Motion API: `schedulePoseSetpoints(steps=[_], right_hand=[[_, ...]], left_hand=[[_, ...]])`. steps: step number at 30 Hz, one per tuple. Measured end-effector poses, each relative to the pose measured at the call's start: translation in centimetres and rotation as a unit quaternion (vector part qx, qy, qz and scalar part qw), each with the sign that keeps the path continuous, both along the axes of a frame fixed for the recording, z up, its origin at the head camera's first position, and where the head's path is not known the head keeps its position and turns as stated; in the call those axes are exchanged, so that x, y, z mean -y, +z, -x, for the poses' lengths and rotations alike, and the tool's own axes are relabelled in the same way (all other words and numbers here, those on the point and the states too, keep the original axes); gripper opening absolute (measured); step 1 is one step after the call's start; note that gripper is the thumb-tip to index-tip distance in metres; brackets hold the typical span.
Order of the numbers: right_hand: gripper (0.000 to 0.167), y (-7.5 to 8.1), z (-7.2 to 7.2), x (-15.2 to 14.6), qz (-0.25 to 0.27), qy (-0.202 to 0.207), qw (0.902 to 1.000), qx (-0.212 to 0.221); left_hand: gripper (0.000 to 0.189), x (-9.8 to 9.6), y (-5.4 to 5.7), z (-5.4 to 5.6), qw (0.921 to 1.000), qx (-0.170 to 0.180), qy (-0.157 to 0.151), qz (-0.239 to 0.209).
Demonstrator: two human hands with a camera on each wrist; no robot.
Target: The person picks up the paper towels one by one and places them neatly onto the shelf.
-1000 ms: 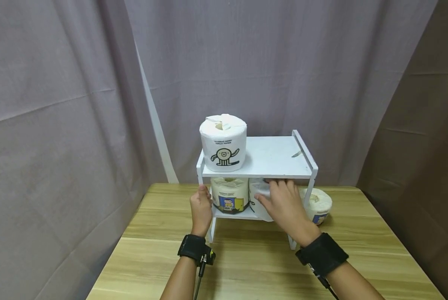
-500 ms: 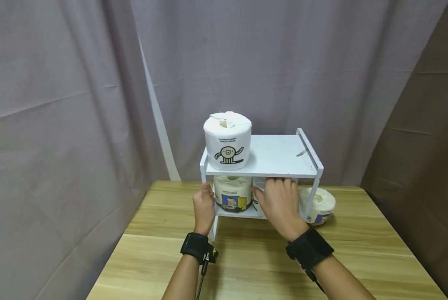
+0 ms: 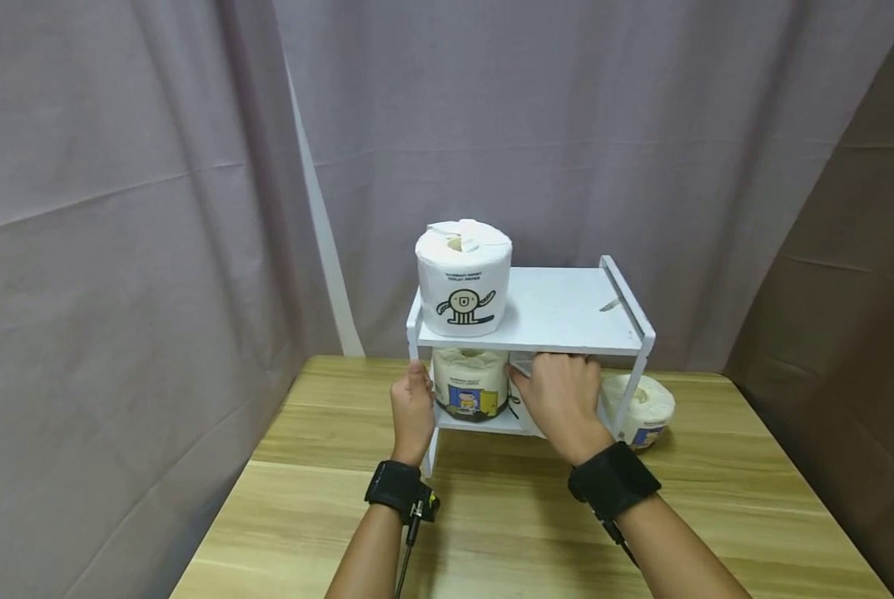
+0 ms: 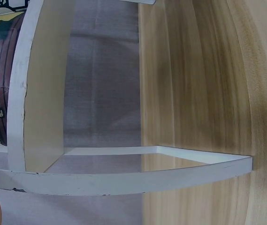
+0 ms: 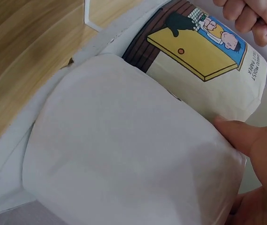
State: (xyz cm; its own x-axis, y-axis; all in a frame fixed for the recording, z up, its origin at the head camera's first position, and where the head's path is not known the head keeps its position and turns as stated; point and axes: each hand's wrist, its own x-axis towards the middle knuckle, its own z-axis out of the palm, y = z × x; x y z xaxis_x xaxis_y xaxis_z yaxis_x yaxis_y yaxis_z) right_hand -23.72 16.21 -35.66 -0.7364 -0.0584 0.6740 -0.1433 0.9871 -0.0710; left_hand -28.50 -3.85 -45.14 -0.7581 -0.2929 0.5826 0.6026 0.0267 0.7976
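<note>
A white two-tier shelf rack stands on the wooden table. My left hand grips its left upright, beside the lower tier. My right hand reaches under the upper board and grips a white toilet paper roll on the lower tier; in the head view the hand hides most of it. In the right wrist view my thumb lies along the roll's edge, the other fingers mostly hidden. Left of it sits a cream toilet paper roll with a blue and yellow picture. Another white roll stands upright on the upper tier's left.
Another cream toilet paper roll stands on the wooden table, just outside the rack's right side. Grey curtains hang behind and to the left of the table. Black bands with cables are strapped round both wrists.
My right hand has moved in under the upper board, and the white roll has gone farther back onto the lower tier. My left hand stays on the upright. The head view has shifted slightly.
</note>
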Motion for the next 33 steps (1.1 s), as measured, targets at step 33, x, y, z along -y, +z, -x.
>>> schedulePoseSetpoints(steps=[33], right_hand=[[0.027,-0.3,-0.9,-3.4,0.061,0.100,0.9915,0.056]], left_hand=[[0.065,-0.1,0.1,-0.1,0.9999,-0.005,0.004,0.010]])
